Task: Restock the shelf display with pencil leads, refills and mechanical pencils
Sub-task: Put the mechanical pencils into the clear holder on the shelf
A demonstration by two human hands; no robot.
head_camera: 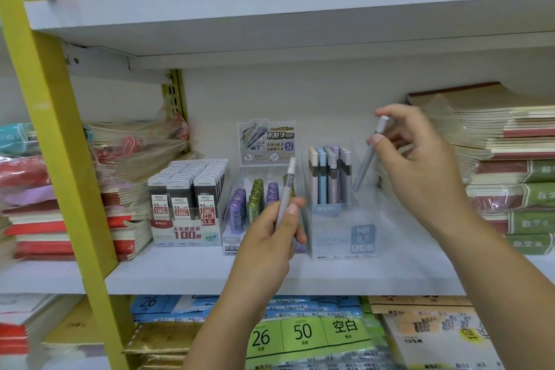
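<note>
We held one mechanical pencil in each hand in front of the white shelf (186,273). The left hand (267,240) gripped the first pencil (286,186) low on its barrel, fingers and thumb curled round it, with the cap end pointing up. The right hand (420,165) pinched the second pencil (365,165) near its cap between thumb and fingertips and held it tilted, tip down, over the open right side of the clear display box (342,237). The tip was blurred, so we could not tell whether it touched the box wall. A group of standing pencils (327,177) filled the left side of that box. The lead tubes (255,201) stood in the next display to the left, and the lead packs (186,198) stood beside those. We judged the pencils to be light, stiff and smooth-barrelled, and therefore liable to slip or swing under a loose pinch. A hold near the cap suited lowering one straight down into a slot; a hold at mid-barrel gave better control while carrying. We judged the tip and the lead inside to be the fragile parts, so each pencil should be set down, not dropped. The clear box appeared thin-walled and light, and a sideways knock could shift it.
</note>
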